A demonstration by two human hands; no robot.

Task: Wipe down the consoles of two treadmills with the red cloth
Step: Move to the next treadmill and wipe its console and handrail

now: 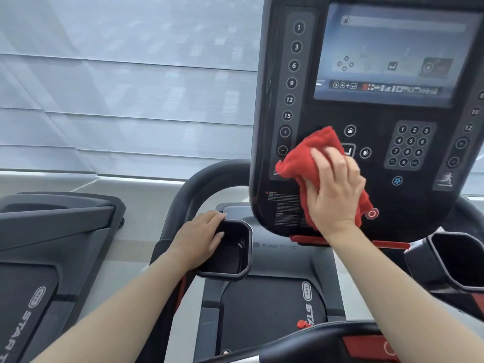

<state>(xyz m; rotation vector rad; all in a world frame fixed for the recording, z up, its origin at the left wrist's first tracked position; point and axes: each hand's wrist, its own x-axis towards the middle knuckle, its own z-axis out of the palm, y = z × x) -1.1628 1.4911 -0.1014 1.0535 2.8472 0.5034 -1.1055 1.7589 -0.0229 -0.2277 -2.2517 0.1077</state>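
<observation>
You're mid-wipe on this console (322, 119): right hand (336, 187) lies flat, fingers spread, pressing the bunched red cloth (311, 158) onto the lower-left panel, between the left button column (292, 82) and the keypad (410, 146). Left hand (199, 238) rests loose on the left cup holder (248, 258) rim, fingers relaxed, gripping nothing, likely just bracing. My read is that most of the face is still to do: screen (392, 53), keypad and right button column (461, 142) sit up and right of the cloth. Next move probably calls for sweeping right and up with light flat pressure, since the screen is lit and the keys may register a press. The cloth's lower corner is just beside the red-ringed button (372, 214), so go easy there. Edges: the console's rounded bottom lip is just under your wrist, with the red bar (387, 244) right below it. There's open room left of the console toward the blinds, while the right cup holder (450, 258) crowds your forearm low right. The other treadmill (52, 231) is on your left, near, with its console out of view, so I'd guess that one comes after.
</observation>
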